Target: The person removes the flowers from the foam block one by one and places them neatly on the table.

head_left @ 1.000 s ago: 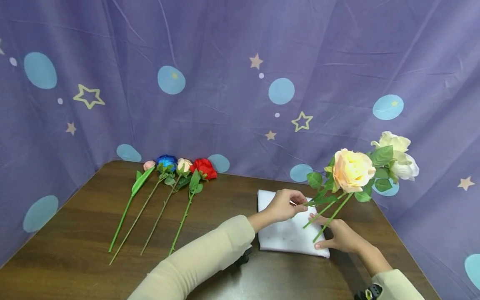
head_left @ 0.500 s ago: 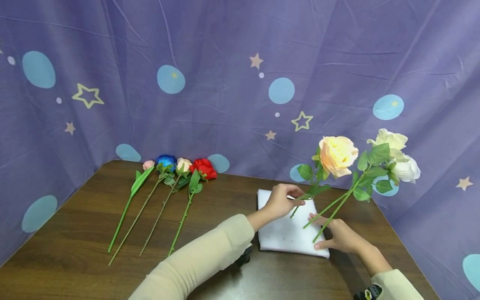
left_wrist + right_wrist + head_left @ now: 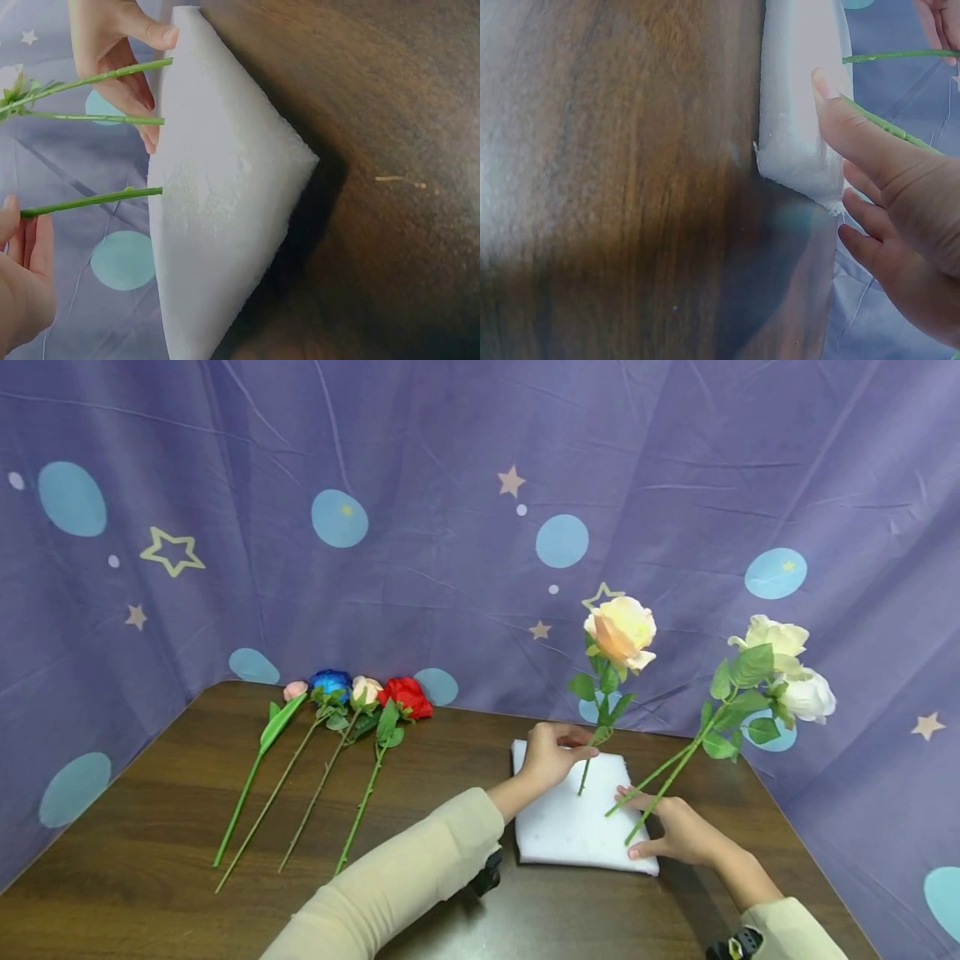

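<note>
My left hand (image 3: 551,756) pinches the green stem of a peach-yellow rose (image 3: 621,631), which stands nearly upright above a white foam block (image 3: 573,827). In the left wrist view, that stem (image 3: 97,200) meets the foam's upper face; how deep it goes is not visible. My right hand (image 3: 682,833) rests on the block's right side with thumb and fingers spread. In the right wrist view, its thumb (image 3: 855,127) presses on the foam. Two pale flowers, a cream rose (image 3: 772,639) and a white rose (image 3: 806,695), stand in the block beside this hand, leaning right.
Several flowers lie on the brown wooden table (image 3: 442,768) at the left: a pink bud (image 3: 295,691), a blue rose (image 3: 331,683), a cream-pink rose (image 3: 366,691) and a red rose (image 3: 407,695). A purple patterned curtain (image 3: 450,468) hangs behind the table.
The peach-yellow rose has swung left and up from a rightward lean to nearly upright, my left hand shifting slightly left with it. My right hand and the foam block have stayed in place.
</note>
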Motion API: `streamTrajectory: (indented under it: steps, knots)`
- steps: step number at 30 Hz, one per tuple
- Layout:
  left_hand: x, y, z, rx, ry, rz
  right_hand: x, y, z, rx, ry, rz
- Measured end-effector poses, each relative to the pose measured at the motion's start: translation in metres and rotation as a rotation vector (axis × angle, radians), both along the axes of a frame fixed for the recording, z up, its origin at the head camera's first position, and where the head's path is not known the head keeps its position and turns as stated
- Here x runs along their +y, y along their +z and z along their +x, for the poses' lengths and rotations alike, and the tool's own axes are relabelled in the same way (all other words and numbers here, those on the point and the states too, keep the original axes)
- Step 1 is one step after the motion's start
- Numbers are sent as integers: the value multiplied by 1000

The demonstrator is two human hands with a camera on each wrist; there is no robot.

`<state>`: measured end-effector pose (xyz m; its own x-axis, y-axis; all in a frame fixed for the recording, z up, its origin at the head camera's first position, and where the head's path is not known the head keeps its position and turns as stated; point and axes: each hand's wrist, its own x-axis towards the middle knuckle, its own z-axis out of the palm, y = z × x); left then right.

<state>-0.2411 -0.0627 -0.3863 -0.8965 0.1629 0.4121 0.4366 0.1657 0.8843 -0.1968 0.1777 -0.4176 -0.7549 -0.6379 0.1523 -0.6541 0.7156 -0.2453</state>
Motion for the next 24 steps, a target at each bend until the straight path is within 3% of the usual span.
streamTrajectory:
  steps: [7,13,17,20,24]
  knots:
    - [-1,0,-1,15,11,18,1,0,-1,-9,-9,-4]
    - [1,8,1,-58,42,24,0,-3,-1,43,21,-12]
    - [1,16,2,-13,19,48,0,-3,-1,64,30,-9]
    - [0,19,2,-3,6,76,0,-2,-2,18,10,-5]
    - [-2,19,4,-62,6,93,1,-1,-2,-43,-13,-11]
